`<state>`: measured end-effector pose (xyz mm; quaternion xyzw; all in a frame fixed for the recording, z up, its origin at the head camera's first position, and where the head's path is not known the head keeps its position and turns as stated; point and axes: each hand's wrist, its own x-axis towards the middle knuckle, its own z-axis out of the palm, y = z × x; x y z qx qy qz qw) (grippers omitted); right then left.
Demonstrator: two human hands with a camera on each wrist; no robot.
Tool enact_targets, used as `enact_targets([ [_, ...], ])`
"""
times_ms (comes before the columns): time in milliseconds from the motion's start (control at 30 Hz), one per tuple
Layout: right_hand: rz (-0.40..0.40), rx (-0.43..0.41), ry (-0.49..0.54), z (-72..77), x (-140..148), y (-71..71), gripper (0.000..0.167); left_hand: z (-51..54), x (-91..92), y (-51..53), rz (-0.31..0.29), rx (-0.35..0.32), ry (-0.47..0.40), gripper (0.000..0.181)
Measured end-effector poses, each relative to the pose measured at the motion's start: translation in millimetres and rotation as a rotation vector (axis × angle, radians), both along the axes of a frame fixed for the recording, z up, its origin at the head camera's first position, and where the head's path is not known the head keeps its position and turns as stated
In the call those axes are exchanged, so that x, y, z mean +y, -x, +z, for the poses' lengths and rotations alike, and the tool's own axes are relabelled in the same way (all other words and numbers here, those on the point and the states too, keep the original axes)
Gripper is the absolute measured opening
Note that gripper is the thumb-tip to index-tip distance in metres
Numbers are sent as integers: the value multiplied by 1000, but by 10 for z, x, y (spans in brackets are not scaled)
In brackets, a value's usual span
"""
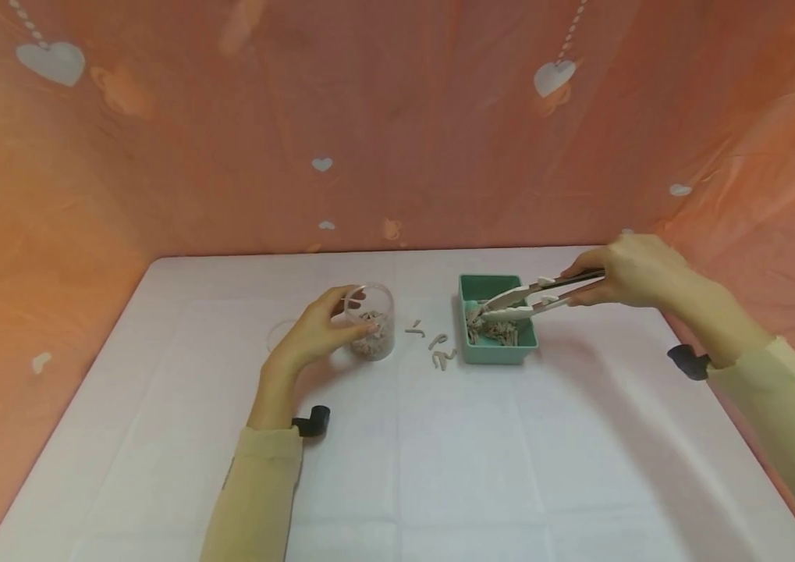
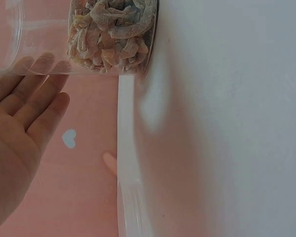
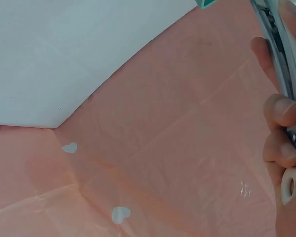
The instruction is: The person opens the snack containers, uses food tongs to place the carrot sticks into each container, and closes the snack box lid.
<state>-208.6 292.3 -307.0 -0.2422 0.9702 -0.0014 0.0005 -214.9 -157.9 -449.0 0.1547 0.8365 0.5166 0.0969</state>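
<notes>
My left hand (image 1: pixel 323 332) holds a clear jar (image 1: pixel 383 350) on the white table, thumb on the near side and fingers on the far side. Greyish-brown dried strips (image 2: pixel 113 37) fill the jar's lower part, and its top is uncovered. My right hand (image 1: pixel 639 273) grips a pair of tongs (image 1: pixel 518 312), reaching down from the right into a green rectangular box (image 1: pixel 495 356). More of these strips lie in the box around the tongs' tips; whether any are pinched is hard to tell. In the right wrist view, curled fingers (image 3: pixel 284 111) wrap the tongs' handle.
Several loose strips (image 1: pixel 438 341) lie on the table between the jar and the box. A faint clear ring, perhaps a lid (image 1: pixel 272 336), rests left of the jar, partly behind my left hand. Orange curtains (image 1: pixel 397 125) with hearts surround the table's back and sides.
</notes>
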Motion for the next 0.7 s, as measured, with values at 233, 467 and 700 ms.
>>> enact_targets([
  [233,-25,21,10,15,97,-79,37,-9,8,0,2,1,-4,73],
  [467,-63,29,29,9,148,-123,37,-7,8,8,7,-10,5,75],
  [700,-42,75,65,22,192,-142,39,-13,-1,6,2,-2,19,76],
])
